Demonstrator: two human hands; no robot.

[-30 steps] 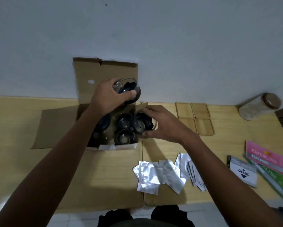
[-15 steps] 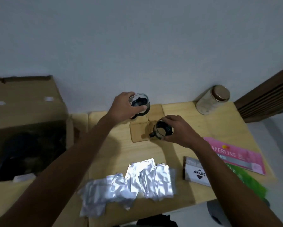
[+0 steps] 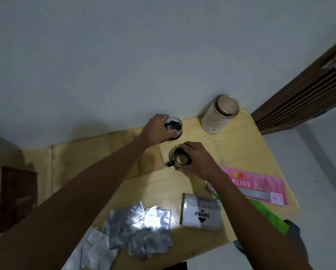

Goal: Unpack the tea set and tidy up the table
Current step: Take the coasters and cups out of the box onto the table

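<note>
While the left hand (image 3: 157,128) grips a glass cup (image 3: 173,128) from above at the back of the wooden table (image 3: 241,149), just short of the wall, the right hand (image 3: 197,159) curls round a second, handled cup (image 3: 180,160) nearer the front, beside the wooden coasters (image 3: 151,162); foil sachets (image 3: 142,225) lie heaped at the near edge; a lidded jar (image 3: 219,114) stands in the far corner.

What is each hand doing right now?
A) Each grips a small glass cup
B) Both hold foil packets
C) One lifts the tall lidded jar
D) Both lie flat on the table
A: the left hand grips one small dark-handled glass cup and the right hand grips another glass cup, over the wooden coasters.
</note>
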